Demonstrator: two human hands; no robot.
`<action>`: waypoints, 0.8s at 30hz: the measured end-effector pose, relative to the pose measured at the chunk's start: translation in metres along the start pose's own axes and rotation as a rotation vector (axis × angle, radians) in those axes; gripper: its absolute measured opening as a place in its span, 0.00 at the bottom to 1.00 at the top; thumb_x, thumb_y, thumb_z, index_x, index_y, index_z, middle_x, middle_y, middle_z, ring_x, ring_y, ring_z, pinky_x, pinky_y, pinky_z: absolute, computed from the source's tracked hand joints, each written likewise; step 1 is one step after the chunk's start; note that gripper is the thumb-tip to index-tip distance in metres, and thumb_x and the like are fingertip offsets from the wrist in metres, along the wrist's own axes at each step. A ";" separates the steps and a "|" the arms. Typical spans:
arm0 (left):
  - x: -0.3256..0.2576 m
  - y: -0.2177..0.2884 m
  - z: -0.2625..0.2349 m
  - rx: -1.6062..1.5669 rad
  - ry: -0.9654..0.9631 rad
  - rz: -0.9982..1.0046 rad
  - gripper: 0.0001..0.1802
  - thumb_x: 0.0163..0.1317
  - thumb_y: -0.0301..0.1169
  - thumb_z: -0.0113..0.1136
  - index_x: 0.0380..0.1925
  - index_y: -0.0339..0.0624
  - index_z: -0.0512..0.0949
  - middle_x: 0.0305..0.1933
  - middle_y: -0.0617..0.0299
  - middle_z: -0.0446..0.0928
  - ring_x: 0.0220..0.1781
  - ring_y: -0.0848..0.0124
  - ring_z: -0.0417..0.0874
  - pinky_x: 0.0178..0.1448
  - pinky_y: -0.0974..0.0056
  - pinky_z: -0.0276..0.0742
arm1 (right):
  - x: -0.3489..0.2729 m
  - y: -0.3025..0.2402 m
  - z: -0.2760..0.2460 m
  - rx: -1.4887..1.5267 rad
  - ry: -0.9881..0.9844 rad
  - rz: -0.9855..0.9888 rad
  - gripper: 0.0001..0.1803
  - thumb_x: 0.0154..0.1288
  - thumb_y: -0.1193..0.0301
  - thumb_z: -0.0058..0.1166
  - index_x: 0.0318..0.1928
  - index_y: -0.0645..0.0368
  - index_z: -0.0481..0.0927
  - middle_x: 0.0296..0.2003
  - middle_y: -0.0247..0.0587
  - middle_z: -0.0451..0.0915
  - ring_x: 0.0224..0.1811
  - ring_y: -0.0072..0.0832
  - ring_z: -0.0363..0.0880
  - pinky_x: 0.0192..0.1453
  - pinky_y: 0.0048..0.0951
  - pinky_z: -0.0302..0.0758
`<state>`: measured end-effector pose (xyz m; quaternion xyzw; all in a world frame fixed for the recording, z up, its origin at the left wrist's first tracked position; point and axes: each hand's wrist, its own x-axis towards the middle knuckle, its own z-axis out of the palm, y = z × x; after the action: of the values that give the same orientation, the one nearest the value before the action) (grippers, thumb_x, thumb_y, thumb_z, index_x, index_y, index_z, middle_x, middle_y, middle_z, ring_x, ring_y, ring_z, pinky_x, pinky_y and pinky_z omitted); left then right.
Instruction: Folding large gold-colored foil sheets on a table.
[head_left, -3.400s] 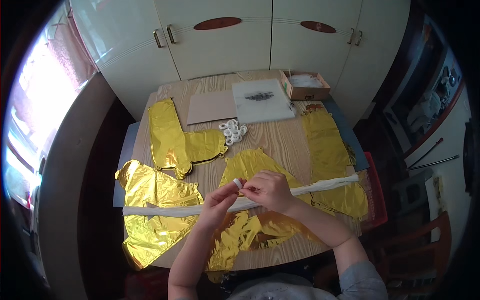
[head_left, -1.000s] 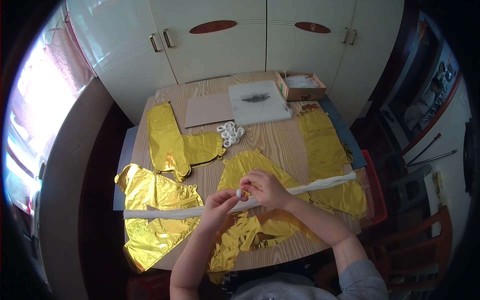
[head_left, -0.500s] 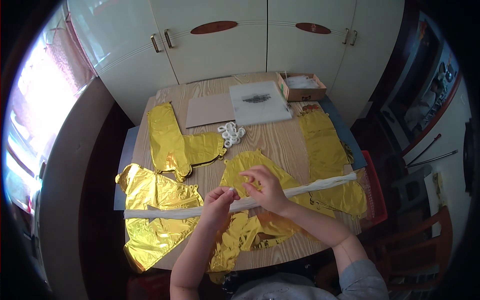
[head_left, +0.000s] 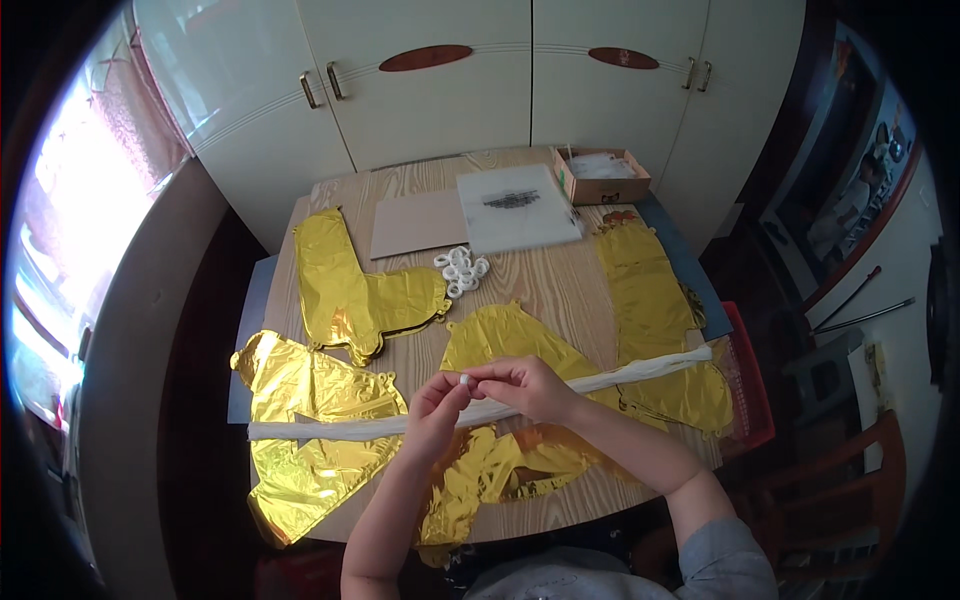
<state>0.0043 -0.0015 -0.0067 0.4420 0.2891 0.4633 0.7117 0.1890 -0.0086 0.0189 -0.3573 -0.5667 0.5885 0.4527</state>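
My left hand [head_left: 437, 408] pinches a small white piece [head_left: 465, 380], too small to name, between thumb and fingertips. From the right, my right hand [head_left: 530, 388] meets it, its fingers pressed together at the same piece. Both hands are over a long white bundle of thin strands [head_left: 350, 430] lying across the table. Under the bundle are flat gold foil balloons: a shiny one [head_left: 325, 375] at the left, one [head_left: 500, 330] beneath my hands, and one [head_left: 645, 285] at the right. Another gold foil balloon [head_left: 335, 280] lies at the far left, beside several small white rings [head_left: 462, 272].
Toward the back of the wooden table lie a beige board [head_left: 415, 225] and a translucent plastic sheet or bag [head_left: 500, 228] with a dark patch. An open cardboard box [head_left: 612, 190] stands at the back right. Right of the table are a red basket [head_left: 752, 380] and a wooden chair [head_left: 888, 470].
My right hand has come down and left to my left hand, and its spread fingers have closed at the small white piece. My left hand has barely moved.
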 end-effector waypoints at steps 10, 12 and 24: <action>-0.001 0.004 0.011 0.078 -0.027 0.021 0.15 0.63 0.20 0.54 0.44 0.44 0.60 0.35 0.58 0.79 0.39 0.75 0.78 0.44 0.72 0.71 | -0.002 -0.013 0.007 -0.362 0.114 0.023 0.08 0.63 0.77 0.58 0.42 0.64 0.84 0.32 0.38 0.85 0.35 0.19 0.82 0.40 0.20 0.78; -0.002 0.004 0.007 0.074 -0.013 -0.025 0.16 0.61 0.19 0.54 0.44 0.44 0.62 0.36 0.57 0.79 0.38 0.75 0.78 0.42 0.71 0.71 | 0.002 -0.007 0.003 -0.350 0.132 -0.008 0.08 0.63 0.75 0.59 0.41 0.63 0.85 0.32 0.38 0.85 0.34 0.19 0.82 0.39 0.21 0.78; 0.012 0.009 -0.011 -0.065 0.311 0.004 0.06 0.59 0.20 0.54 0.34 0.44 0.71 0.31 0.64 0.75 0.27 0.81 0.67 0.32 0.77 0.63 | 0.135 0.032 -0.108 -0.902 0.403 0.072 0.09 0.53 0.69 0.61 0.36 0.54 0.86 0.30 0.41 0.85 0.34 0.33 0.84 0.41 0.31 0.78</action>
<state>-0.0036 0.0146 -0.0040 0.3422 0.3798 0.5368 0.6712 0.2406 0.1564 -0.0112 -0.6437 -0.6532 0.2193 0.3329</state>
